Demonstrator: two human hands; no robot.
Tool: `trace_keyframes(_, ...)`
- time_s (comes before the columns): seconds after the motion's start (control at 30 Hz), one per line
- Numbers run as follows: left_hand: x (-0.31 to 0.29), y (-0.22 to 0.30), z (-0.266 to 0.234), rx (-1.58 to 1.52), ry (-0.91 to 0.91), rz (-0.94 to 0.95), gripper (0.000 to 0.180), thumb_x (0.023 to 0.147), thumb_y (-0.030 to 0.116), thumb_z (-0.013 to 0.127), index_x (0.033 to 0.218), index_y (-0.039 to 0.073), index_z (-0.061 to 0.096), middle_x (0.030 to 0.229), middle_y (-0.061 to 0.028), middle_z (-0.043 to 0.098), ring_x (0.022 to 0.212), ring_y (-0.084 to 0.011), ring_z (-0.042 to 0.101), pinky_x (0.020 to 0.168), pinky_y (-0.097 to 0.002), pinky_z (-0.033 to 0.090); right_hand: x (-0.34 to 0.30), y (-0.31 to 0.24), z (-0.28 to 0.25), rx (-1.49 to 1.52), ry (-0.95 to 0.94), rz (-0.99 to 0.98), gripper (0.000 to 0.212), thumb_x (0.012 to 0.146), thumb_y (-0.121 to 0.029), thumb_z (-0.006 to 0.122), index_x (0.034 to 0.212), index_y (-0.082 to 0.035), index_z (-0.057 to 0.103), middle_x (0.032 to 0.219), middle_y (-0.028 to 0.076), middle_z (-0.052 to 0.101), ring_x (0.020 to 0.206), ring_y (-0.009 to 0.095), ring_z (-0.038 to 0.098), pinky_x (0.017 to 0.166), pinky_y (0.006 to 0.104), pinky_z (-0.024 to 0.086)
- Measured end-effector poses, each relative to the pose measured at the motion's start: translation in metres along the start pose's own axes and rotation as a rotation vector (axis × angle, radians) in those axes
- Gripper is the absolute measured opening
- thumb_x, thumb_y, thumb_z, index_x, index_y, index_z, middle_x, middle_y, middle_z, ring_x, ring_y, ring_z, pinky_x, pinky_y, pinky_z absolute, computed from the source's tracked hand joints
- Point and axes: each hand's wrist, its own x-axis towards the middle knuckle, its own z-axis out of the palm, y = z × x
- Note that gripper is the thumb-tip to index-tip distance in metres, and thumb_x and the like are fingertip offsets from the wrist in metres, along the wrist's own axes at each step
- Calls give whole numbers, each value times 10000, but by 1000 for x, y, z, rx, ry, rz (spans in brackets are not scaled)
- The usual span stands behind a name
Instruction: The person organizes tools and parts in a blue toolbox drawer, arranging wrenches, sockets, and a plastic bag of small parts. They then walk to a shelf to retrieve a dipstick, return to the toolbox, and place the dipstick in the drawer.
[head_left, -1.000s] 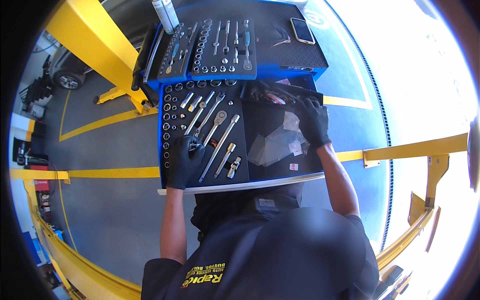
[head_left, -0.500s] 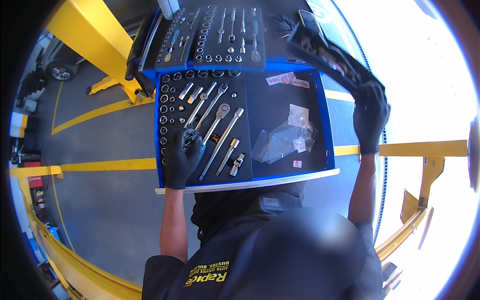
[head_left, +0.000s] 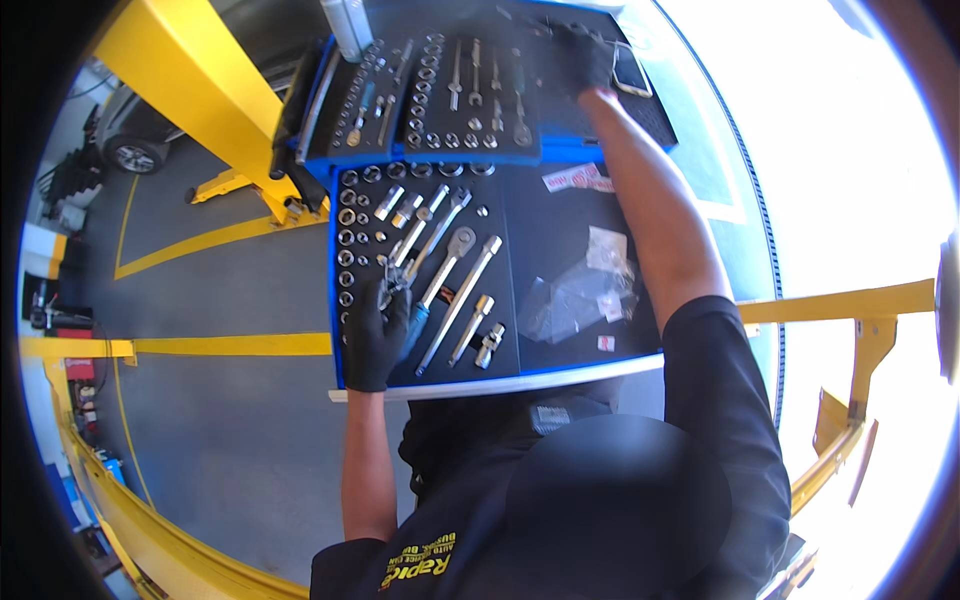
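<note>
My left hand [head_left: 376, 340], in a black glove, is over the left half of an open blue drawer [head_left: 480, 384]. Its fingers are closed around small dark metal pieces [head_left: 394, 282] too small to name. Close by lie a ratchet [head_left: 461, 242] with a teal handle, a long extension bar [head_left: 470, 288], a shorter extension [head_left: 472, 326] and a universal joint [head_left: 490, 345]. Sockets [head_left: 347, 238] line the drawer's left side. My right hand [head_left: 582, 58], also gloved, reaches far over the cabinet top beside a phone [head_left: 630, 72]; motion blur hides its fingers and anything in them.
Two tool trays, one with small sockets [head_left: 365, 110] and a larger one [head_left: 470, 100], sit beyond the drawer. Clear plastic bags [head_left: 570, 300] and stickers lie in its right half. A grey can [head_left: 347, 28] stands behind. Yellow lift posts [head_left: 205, 80] flank the cabinet.
My right hand has swung from the right side to the far cabinet top; the dark tray it held up is no longer distinct. My left hand stays over the drawer with the metal pieces.
</note>
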Motion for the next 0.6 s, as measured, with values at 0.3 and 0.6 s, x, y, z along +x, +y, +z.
trace_keyframes(0.3, -12, -21, 8, -46, 3, -171, 318, 1034, 125, 666, 1301, -41, 618, 1080, -208, 749, 975, -327, 750, 819, -404, 584, 18, -6, 15, 186, -339, 220, 350, 954, -358, 629, 1144, -117, 799, 1196, 214, 749, 1104, 410, 736, 927, 513, 586)
trace_keyframes(0.6, 7, -9, -1, -365, 135, -329, 325, 1050, 117, 669, 1336, -17, 595, 1103, -92, 741, 949, -133, 712, 805, -292, 582, -141, 28, -39, 427, 75, 92, 278, 947, -144, 629, 1211, -102, 704, 1248, 186, 684, 1075, 416, 677, 930, 517, 542)
